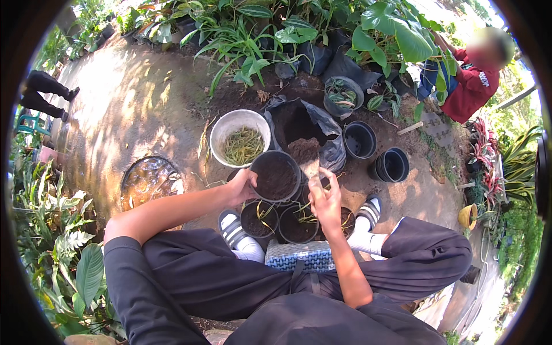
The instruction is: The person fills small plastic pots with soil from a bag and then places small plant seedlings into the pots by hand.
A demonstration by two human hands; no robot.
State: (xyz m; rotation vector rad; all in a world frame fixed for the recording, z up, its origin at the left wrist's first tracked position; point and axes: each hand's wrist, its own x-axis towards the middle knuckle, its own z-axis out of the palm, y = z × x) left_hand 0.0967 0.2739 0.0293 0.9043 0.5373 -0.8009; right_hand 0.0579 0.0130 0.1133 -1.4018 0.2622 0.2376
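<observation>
My left hand point(242, 186) grips the rim of a black plastic pot point(276, 176) that holds dark soil. In my right hand point(325, 200) is a trowel point(309, 167), its blade heaped with soil point(304, 149) beside the pot's right rim. Just beyond the blade, an opened black plastic bag point(332, 153) of dark soil stands on the ground. A white bucket point(217, 137) with cut green and yellowish plant pieces point(243, 145) is behind the held pot. Between my feet, several soil-filled pots, including one pot point(298, 224) with thin seedlings or cuttings, sit close together.
Black pots point(359, 139) and a nested pot stack point(390, 165) stand to the right. A grey pot point(343, 95) holds leafy cuttings. At left is a round basin of water point(152, 181). A person in a red shirt point(472, 86) is among plants; another person's legs point(45, 95) show far left.
</observation>
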